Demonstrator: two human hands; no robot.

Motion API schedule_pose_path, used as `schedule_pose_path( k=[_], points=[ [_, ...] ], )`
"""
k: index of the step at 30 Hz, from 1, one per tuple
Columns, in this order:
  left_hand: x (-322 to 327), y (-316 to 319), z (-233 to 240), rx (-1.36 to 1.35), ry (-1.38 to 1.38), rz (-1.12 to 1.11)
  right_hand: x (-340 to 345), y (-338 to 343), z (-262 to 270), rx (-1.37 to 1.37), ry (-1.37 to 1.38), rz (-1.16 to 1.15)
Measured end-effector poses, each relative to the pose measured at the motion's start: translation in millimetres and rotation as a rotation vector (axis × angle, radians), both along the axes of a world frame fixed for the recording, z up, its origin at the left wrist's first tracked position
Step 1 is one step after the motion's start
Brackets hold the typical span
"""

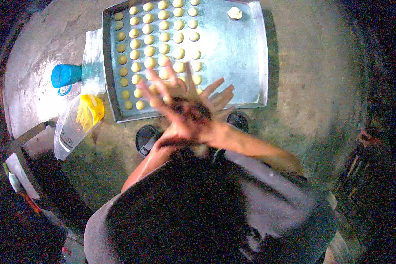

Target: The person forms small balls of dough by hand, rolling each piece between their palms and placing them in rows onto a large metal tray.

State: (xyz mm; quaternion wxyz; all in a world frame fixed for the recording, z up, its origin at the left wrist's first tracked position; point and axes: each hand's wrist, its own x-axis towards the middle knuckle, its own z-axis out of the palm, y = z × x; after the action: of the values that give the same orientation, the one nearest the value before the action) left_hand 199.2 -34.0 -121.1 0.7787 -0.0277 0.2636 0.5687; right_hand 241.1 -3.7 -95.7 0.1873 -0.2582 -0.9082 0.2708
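Observation:
Over the near edge of a metal baking tray [247, 66], my two hands overlap, blurred, with their fingers spread. My right hand [175, 114] appears to lie across the top, its fingers pointing left. Beneath it my left hand [219, 95] shows mainly its fingers, on the right side. Whether anything sits between the palms is hidden. Rows of small round dough balls [149, 51] fill the left part of the tray, and the hands cover some of the nearest ones. A larger pale lump of dough [235, 13] rests alone toward the far right.
Left of the tray are a blue plastic mug [66, 76], a clear plastic sheet [93, 62] and a printed clear bag [67, 135] with something yellow [92, 110]. My sandaled feet [147, 140] are close to the tray's near edge. A dark frame-like object [36, 135] stands at lower left.

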Motion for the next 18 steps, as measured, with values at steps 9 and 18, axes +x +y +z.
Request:
schedule_pose_path(
  k=[9,18],
  points=[
    [7,-5,-45,0.391,-0.744,0.188,1,6,-12,0.005,-0.033,-0.109],
    [-1,-21,-49,0.126,-0.064,0.013,19,-2,-26,0.047,-0.123,-0.121]
  ],
)
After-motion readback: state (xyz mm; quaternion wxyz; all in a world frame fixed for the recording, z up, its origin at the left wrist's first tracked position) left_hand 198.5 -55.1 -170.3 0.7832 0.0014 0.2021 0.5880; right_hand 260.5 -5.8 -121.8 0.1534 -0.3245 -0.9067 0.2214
